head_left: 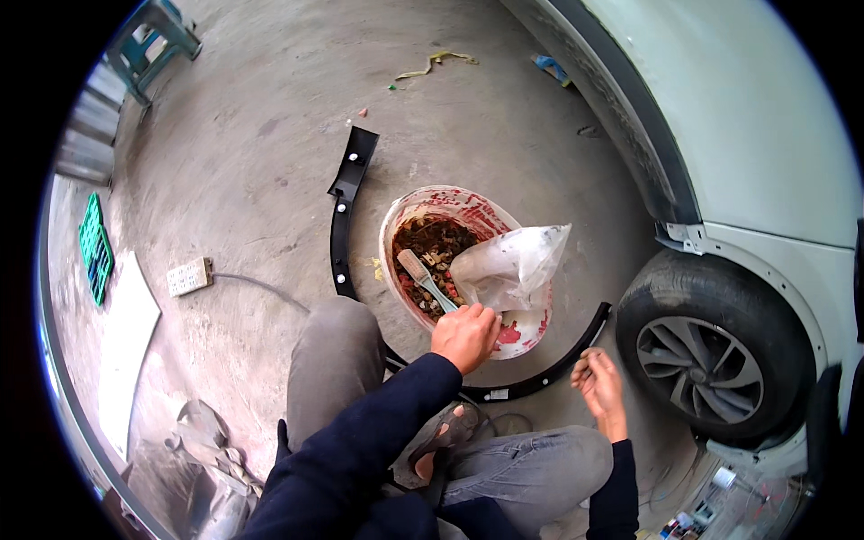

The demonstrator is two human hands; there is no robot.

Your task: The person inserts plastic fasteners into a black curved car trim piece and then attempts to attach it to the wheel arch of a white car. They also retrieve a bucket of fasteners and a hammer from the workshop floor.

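My left hand (466, 337) is closed around the end of a brush (436, 293) with a grey-green handle and a brownish head. The brush points into a white bucket (393, 220) smeared with red, over dark, mixed scraps. A clear plastic bag (517, 265) hangs over the bucket's right side, close to my left hand. Curving around the bucket is a black wheel-arch trim (340, 236) with white clips, partly hidden by my knee. My right hand (598, 382) is raised near the trim's right end, its fingers curled together; whatever they may hold is too small to tell.
On the right stands a pale car with a wheel (711, 351) and bare arch edge. A power strip (190, 276) with a cable, a white panel (126, 360) and a green plastic piece (95, 247) lie at left. A stool (153, 49) stands far left.
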